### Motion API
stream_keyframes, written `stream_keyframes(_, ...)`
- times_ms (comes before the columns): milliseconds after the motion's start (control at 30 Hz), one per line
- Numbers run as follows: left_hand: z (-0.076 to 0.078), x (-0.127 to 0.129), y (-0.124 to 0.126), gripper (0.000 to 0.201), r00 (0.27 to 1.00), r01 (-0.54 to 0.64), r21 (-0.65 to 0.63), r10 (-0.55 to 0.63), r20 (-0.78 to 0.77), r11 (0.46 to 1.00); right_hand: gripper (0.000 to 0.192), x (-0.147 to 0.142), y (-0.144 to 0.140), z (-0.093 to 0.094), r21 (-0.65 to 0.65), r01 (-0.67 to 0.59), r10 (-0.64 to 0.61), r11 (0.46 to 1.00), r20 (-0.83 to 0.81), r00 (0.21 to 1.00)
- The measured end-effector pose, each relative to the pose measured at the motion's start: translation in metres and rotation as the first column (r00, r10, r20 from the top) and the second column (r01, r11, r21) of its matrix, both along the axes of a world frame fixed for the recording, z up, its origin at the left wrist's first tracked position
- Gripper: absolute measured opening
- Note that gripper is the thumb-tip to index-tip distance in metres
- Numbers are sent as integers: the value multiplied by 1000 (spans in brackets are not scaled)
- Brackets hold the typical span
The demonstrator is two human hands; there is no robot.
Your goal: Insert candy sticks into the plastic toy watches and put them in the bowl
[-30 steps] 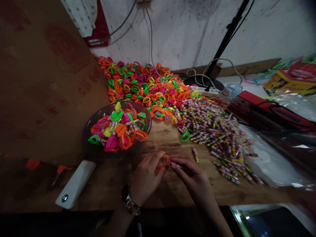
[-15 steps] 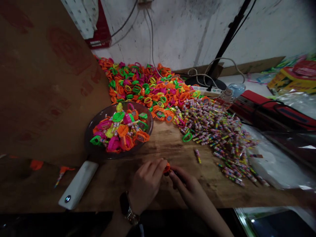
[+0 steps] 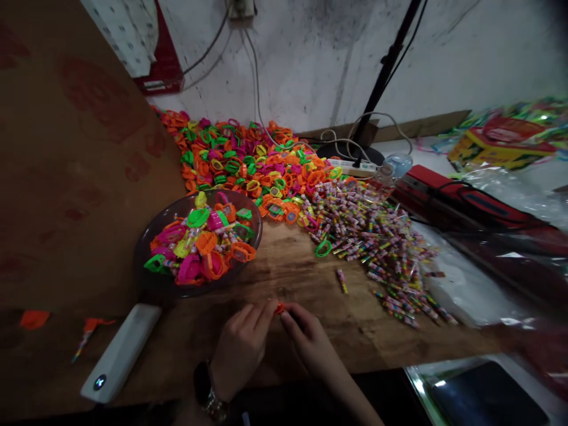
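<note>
Close to the table's front edge, my left hand [image 3: 245, 338] and my right hand [image 3: 309, 338] meet with bent fingers around a small orange toy watch [image 3: 279, 308]. Most of it is hidden by the fingers of both hands. Up and left of them stands a dark round bowl [image 3: 146, 275] heaped with toy watches in orange, pink, green and yellow, with candy rolls among them. To the right lies a large pile of small wrapped candy rolls [image 3: 368, 222]. One loose candy roll [image 3: 341, 281] and a green toy watch [image 3: 323, 248] lie before that pile.
A large heap of toy watches [image 3: 239, 157] rests against the wall. A cardboard box [image 3: 89, 177] stands at left, a white power bank [image 3: 122, 355] before it. Behind the candy are a power strip [image 3: 352, 167] and black pole [image 3: 386, 74]; at right, a red device [image 3: 470, 201] and plastic bags.
The view has shifted, so the table's things sit lower and further left. Both hands stay together on the orange toy watch, of which less shows now.
</note>
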State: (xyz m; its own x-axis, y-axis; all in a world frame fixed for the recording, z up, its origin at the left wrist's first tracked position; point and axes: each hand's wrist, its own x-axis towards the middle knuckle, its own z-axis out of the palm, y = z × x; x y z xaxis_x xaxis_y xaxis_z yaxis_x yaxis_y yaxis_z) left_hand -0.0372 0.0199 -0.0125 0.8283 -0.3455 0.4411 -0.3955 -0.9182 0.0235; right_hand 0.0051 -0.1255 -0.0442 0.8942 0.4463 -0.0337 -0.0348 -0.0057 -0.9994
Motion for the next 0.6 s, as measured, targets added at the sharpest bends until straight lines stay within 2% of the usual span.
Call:
stream_keyframes(100, 14, 6, 12, 36, 997, -61, -17, 61, 53, 998, 44, 11, -9, 0, -37, -36, 37, 999, 14, 999)
stream_keyframes(167, 31, 12, 29, 36, 959, -214, -60, 221, 177, 975, 44, 25, -25, -4, -183, 59, -34, 981, 141, 989)
stream_keyframes(200, 41, 17, 38, 40, 909, -331, -93, 344, 235, 939, 45, 34, -35, -8, -274, 165, -100, 947, 237, 966)
stream_keyframes(267, 57, 27, 49, 54, 765, -543, -165, 566, 307, 823, 45, 53, -56, -19, -409, 423, -242, 809, 423, 873)
stream_keyframes(300, 61, 33, 49, 60, 715, -591, -195, 620, 324, 783, 44, 62, -65, -25, -438, 509, -292, 741, 473, 831)
stream_keyframes(333, 62, 41, 42, 63, 717, -578, -213, 615, 329, 787, 42, 70, -72, -32, -457, 562, -323, 689, 500, 803)
stream_keyframes(400, 53, 61, 13, 57, 846, -399, -240, 457, 277, 885, 38, 81, -81, -43, -485, 599, -345, 637, 516, 784)
stream_keyframes(433, 44, 75, -9, 48, 940, -252, -255, 300, 166, 933, 35, 84, -82, -48, -497, 602, -341, 625, 519, 783)
stream_keyframes(467, 32, 90, -31, 43, 987, -158, -304, 150, -50, 939, 32, 86, -81, -52, -505, 599, -336, 621, 519, 786)
stream_keyframes(500, 18, 107, -54, 42, 961, -174, -376, 74, -265, 910, 31, 87, -80, -55, -509, 595, -332, 622, 516, 789)
stream_keyframes(600, -21, 157, -102, 53, 913, -264, -436, 77, -401, 860, 33, 85, -79, -58, -481, 593, -350, 645, 505, 789)
